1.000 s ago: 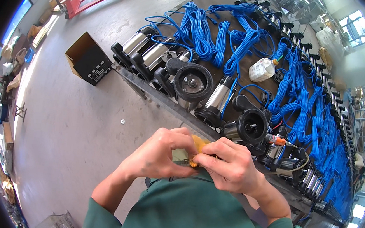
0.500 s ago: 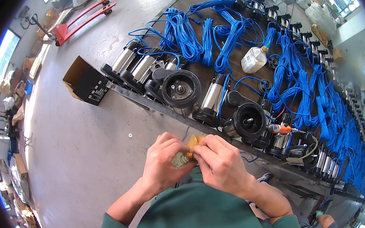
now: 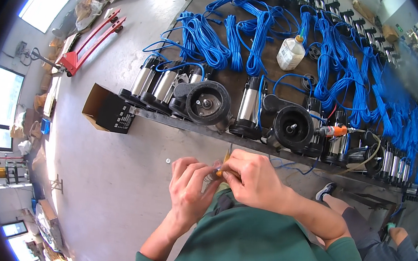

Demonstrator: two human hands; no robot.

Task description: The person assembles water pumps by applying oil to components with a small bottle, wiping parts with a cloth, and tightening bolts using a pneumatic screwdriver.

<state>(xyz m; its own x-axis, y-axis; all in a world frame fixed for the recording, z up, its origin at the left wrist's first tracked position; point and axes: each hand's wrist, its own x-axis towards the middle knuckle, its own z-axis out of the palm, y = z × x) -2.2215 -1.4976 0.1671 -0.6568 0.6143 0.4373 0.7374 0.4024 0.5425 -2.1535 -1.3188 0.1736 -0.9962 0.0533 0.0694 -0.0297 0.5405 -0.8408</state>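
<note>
Close to my body, in front of the green shirt, both hands meet fingertip to fingertip. My left hand (image 3: 188, 189) has its fingers bent round a small wire coil spring (image 3: 209, 178). My right hand (image 3: 258, 181) pinches a small orange piece (image 3: 219, 173) at the spring's end, and a bit of yellowish film (image 3: 227, 156) pokes up by its fingers. Fingers hide much of these small parts. Beyond the hands, at the table edge, a pump with an open round black housing (image 3: 293, 128) stands beside another pump (image 3: 207, 103) whose shaft and plate show.
The dark tabletop (image 3: 274, 81) carries blue cable bundles (image 3: 205, 39), a white bottle (image 3: 292, 54) and many steel-bodied pumps. An orange power tool (image 3: 333, 131) lies at right. An open carton (image 3: 112, 112) and a red pallet jack (image 3: 77, 57) are at left. A co-worker's arm (image 3: 399, 244) is lower right.
The view has shifted, so the table sits slightly differently. My hands stay together; the yellowish film shows less between the fingers, and the spring is now tilted beside the left fingers.
</note>
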